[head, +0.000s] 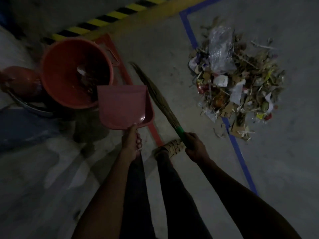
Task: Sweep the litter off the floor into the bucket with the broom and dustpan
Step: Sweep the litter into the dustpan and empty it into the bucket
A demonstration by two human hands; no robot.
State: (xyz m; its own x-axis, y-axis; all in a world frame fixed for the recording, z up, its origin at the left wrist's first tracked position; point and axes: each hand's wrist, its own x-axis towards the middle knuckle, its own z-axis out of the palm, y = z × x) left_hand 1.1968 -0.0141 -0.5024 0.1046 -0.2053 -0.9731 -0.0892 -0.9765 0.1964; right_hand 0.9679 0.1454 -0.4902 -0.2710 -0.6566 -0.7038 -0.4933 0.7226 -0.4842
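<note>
The dustpan [123, 105] handle is lost inside the left hand [132, 142], and its front lip covers part of the bucket [69, 71] rim. Down in the bucket, dark scraps, too dim to name. The broom [155, 95] handle end vanishes under the right hand [196, 147]. The litter pile [236, 80] is a smear of small bits, mostly unreadable. At the left edge, a red round thing [19, 80] and a blue shape [22, 126], both blurred and cut off.

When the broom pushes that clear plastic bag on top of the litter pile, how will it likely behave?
The clear plastic bag looks crumpled and thin, so it is probably floppy and very light, apt to slide or flip over the broom bristles rather than move ahead of them. It sits loosely atop the litter pile, so it may drift off first.
</note>
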